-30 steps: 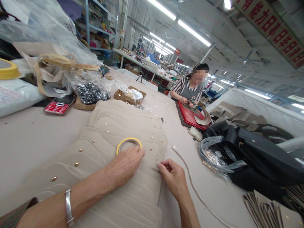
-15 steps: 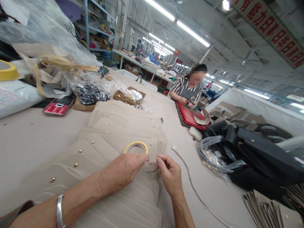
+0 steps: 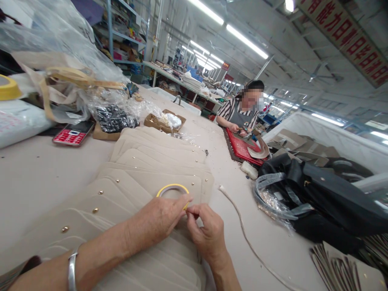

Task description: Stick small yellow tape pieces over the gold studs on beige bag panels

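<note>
My left hand [image 3: 163, 216] is closed round a narrow roll of yellow tape [image 3: 165, 188], whose upper rim shows above the fingers. Fingertips of my right hand [image 3: 208, 229] are pinched together against the roll's right edge, close to the left thumb. What sits in that pinch is too small to make out. Both hands are above a long overlapping stack of beige panels [image 3: 151, 165] dotted with small gold-coloured studs [image 3: 101, 192].
A pale cord [image 3: 242, 226] lies to the right, near black bags [image 3: 330, 194]. Across the table a person works at a red board [image 3: 238, 147]. At left are a red-and-black phone-like device [image 3: 72, 134], plastic wrapping [image 3: 112, 115] and a small cardboard box [image 3: 160, 122].
My right hand has moved left and slightly down, and its fingertips now meet the tape roll. The thin dark strip seen under its fingers no longer shows. My left hand stays nearly still.
</note>
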### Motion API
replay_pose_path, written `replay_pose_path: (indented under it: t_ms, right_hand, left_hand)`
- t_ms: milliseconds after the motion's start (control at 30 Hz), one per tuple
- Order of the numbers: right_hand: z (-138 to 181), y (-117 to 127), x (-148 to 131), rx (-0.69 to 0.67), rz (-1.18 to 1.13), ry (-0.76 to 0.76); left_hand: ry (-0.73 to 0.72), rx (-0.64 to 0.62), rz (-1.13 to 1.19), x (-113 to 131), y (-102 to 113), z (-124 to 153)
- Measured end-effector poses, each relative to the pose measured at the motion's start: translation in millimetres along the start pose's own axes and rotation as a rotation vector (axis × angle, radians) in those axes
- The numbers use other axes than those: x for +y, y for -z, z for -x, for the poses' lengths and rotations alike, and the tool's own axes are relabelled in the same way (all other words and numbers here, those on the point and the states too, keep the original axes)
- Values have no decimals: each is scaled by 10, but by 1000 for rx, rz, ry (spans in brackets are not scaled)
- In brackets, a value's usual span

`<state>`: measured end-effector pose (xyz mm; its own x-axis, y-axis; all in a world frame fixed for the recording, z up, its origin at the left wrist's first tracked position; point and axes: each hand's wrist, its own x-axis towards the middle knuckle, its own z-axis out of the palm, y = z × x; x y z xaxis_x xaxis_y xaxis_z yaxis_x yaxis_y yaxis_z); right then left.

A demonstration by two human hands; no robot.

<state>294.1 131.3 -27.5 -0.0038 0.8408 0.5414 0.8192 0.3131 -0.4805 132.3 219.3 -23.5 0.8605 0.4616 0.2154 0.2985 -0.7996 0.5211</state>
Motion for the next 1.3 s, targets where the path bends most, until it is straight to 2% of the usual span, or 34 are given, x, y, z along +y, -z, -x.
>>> replay_pose_path:
  t_ms: [100,167,233,333,400,467,533,633,767,967,1200,1300]
  right_hand:
    - [21,-35,-9,69,96,7]
    - [21,-54,-48,103,75,-57]
    - [3,-70,-102,116,-43,-220]
    - [-45,-86,-131,102,-383,-603]
    - [-64,-76,-73,137,-590,-806]
    - [-51,-39,41,184,-694,-922]
    - [-9,16,168,149,-710,-986]
    - [67,82,297,9,-682,-981]
    - [119,62,330,-24,-615,-920]
    - [114,-25,283,-70,-410,-800]
    - [43,-62,205,-128,-103,-535]
    - [25,-78,209,-105,-51,-541]
  left_hand:
    - [-6,12,-3,-18,-29,-8]
    - [-1,31,-30,-19,-39,-11]
    - [10,59,-81,-3,-39,-17]
    - [-37,94,-158,47,-25,-21]
    - [-95,123,-181,84,-18,-8]
    - [-123,144,-188,109,-22,15]
    - [-92,123,-218,114,-36,30]
    - [6,2,-319,98,-63,7]
    - [70,-135,-372,94,-95,-75]
    - [107,-183,-355,126,-101,-109]
    - [118,-180,-315,134,-87,-103]
    - [123,-187,-327,147,-74,-112]
